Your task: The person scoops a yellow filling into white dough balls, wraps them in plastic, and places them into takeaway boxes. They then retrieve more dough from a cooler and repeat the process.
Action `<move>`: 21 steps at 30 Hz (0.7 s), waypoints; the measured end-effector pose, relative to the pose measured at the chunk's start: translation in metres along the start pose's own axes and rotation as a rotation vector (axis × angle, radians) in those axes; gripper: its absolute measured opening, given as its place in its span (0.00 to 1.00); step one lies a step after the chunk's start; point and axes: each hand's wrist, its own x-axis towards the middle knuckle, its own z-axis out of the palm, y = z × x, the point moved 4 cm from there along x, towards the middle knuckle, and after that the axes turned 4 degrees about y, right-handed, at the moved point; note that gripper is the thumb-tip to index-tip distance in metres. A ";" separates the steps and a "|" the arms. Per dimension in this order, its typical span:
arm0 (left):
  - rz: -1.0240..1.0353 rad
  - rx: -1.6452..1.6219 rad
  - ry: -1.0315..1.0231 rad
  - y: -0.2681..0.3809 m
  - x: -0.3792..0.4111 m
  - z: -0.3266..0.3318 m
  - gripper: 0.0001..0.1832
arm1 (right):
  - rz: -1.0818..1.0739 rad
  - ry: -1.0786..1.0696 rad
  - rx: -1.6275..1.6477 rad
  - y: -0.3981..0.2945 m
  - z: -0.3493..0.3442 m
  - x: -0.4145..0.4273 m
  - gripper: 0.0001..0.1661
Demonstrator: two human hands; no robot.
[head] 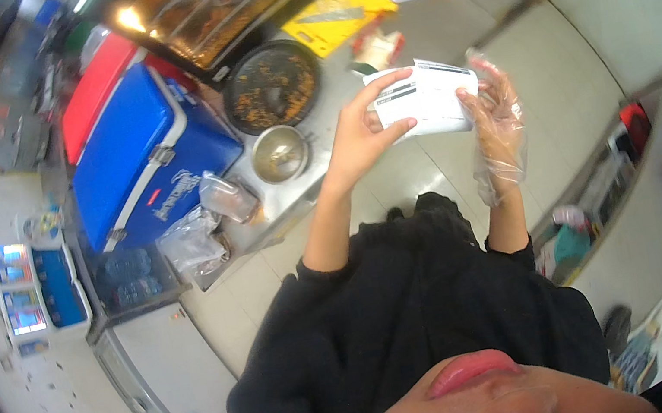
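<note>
White paper slips with printed writing are held up in front of me, above the floor beside the steel counter. My left hand is bare and pinches their left edge between thumb and fingers. On the right edge my right hand grips them with thumb and fingers, wearing a loose clear plastic glove. The slips overlap, and one corner sticks up at the top. Beyond them on the counter lies a red and white packet or wrapper, partly blurred.
The counter holds a yellow cutting board, a round black pan with orange bits, a metal bowl, a blue cooler box and clear plastic bags. A lit glass display case stands behind. Low shelving runs along the right.
</note>
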 end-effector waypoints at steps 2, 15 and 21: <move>-0.003 0.035 0.147 -0.003 0.009 -0.035 0.31 | 0.069 -0.165 -0.018 0.029 0.023 0.033 0.19; 0.656 0.713 0.691 0.109 0.274 -0.274 0.27 | -0.436 -0.765 0.121 0.017 0.306 0.339 0.26; 0.716 0.994 0.745 0.155 0.409 -0.328 0.27 | -0.257 -0.883 0.259 0.032 0.430 0.447 0.21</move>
